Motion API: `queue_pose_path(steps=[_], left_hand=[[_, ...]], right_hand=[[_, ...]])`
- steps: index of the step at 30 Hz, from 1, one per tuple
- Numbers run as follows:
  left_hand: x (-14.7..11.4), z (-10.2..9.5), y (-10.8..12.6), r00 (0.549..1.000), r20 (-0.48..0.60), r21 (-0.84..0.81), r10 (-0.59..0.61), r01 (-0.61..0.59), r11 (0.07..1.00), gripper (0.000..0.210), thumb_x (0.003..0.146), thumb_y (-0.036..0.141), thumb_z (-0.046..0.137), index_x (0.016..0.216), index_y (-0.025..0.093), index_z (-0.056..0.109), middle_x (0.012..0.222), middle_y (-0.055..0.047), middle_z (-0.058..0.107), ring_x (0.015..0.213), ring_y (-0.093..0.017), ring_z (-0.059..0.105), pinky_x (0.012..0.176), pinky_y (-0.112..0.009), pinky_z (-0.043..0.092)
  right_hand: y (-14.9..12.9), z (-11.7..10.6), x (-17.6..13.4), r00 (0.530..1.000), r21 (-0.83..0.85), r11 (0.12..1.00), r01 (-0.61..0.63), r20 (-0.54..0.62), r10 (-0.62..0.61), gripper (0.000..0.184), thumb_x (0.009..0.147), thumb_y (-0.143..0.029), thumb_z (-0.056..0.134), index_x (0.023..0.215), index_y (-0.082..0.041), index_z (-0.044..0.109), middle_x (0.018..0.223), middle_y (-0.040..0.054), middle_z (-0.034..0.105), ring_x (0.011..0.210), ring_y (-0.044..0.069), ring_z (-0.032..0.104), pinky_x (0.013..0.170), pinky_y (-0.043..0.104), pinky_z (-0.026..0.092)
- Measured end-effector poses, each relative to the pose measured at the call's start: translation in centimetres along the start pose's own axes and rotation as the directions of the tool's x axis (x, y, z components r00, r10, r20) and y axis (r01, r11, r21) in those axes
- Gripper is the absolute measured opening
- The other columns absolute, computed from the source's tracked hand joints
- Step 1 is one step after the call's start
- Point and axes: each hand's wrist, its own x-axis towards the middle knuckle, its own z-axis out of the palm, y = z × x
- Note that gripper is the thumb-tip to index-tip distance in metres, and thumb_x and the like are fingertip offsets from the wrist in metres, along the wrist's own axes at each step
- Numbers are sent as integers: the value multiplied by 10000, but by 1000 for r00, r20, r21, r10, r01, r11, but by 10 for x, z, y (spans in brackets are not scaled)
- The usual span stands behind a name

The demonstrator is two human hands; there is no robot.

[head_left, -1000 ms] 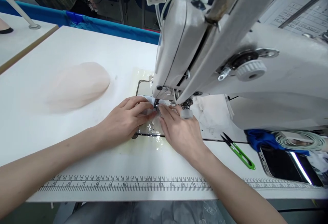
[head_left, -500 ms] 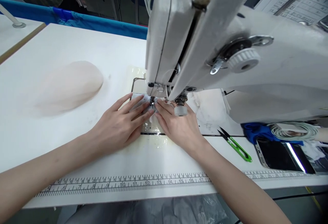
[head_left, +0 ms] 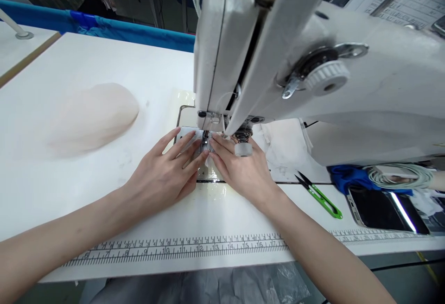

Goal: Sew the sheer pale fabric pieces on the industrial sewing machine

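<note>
My left hand point(head_left: 165, 172) lies flat by the needle area of a white sewing machine point(head_left: 215, 49), fingers spread over the metal plate point(head_left: 186, 135). On the other side of the presser foot point(head_left: 205, 141), my right hand point(head_left: 245, 167) rests low with fingers outstretched and thumb apart, partly behind a white knob point(head_left: 243, 149). The fingertips of both hands nearly meet in front of the foot. Any thin material beneath them is too hidden to make out. Pale folded fabric point(head_left: 287, 139) lies beyond my right hand.
A pale rounded, cup-like piece point(head_left: 104, 116) lies on the white tabletop at left. Right of my hands are green thread snips point(head_left: 321, 197), a phone point(head_left: 385, 211), a blue cloth point(head_left: 351, 179) and a coiled cable point(head_left: 399, 177). A printed ruler point(head_left: 174, 250) runs along the front edge.
The camera view has shifted slightly. My left hand's fingers have moved a little and show more of the plate; my right hand stays almost in place.
</note>
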Motion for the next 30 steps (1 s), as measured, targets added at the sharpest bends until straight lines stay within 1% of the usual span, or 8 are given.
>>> queue_pose_path(steps=[4,8,15,17,21,23,26,30], left_hand=[[0,1,1,999,-31,31,13,-12,999,362,928,237,480,1255,149,605,1310,-136,614,1302,-315,504,1095,-549,399],[1,-1,1,1000,-14,57,21,-20,998,362,927,229,471,1245,133,616,1304,-148,615,1289,-317,517,1090,-546,406],[1,0,0,1000,-17,12,-6,6,1000,386,915,208,486,1279,140,595,1306,-147,614,1301,-307,505,1113,-547,374],[0,1,-1,1000,-13,-7,-10,10,1000,392,914,204,481,1288,143,584,1320,-139,606,1301,-304,505,1118,-548,366],[-2,3,-4,999,-30,-40,-23,22,999,386,903,187,458,1255,78,573,1303,-154,616,1302,-290,503,1151,-531,331],[-3,4,-4,999,-42,-42,-30,28,999,382,902,184,444,1237,51,572,1271,-158,636,1295,-281,510,1160,-519,321],[-4,4,-4,999,-46,-25,-27,26,999,381,915,195,428,1235,54,577,1263,-142,645,1294,-278,513,1162,-519,315],[-7,3,-3,998,-58,11,-1,2,1000,381,936,207,424,1262,89,582,1261,-114,651,1290,-267,521,1159,-521,315]], right_hand=[[0,0,0,1000,3,1000,-2,7,2,263,973,-260,494,1007,-171,739,1083,75,730,1064,225,620,934,373,452],[0,-1,0,1000,5,1000,0,6,0,285,982,-265,474,996,-159,738,1080,79,730,1059,221,622,947,376,445],[1,-5,-4,999,26,999,48,-27,-47,281,971,-243,451,977,-173,723,1018,69,738,1032,211,614,975,393,415],[-1,-8,-5,997,49,996,76,-29,-75,265,931,-278,478,1021,-159,697,1039,83,725,1020,229,608,977,412,409],[-6,-9,-6,996,49,995,85,10,-85,389,848,-335,537,1160,-116,618,1090,124,695,1008,266,595,938,424,423],[-8,-6,-6,996,19,996,85,-23,-84,318,858,-252,531,1138,-137,624,1063,93,705,985,241,603,924,391,426],[-9,-3,-6,986,-39,992,118,-115,-122,184,882,-118,522,961,-184,675,1000,16,725,902,178,621,911,339,422],[-8,-3,-7,969,-58,984,168,-173,-175,196,899,-83,546,864,-200,700,867,-29,739,759,130,612,873,313,432]])
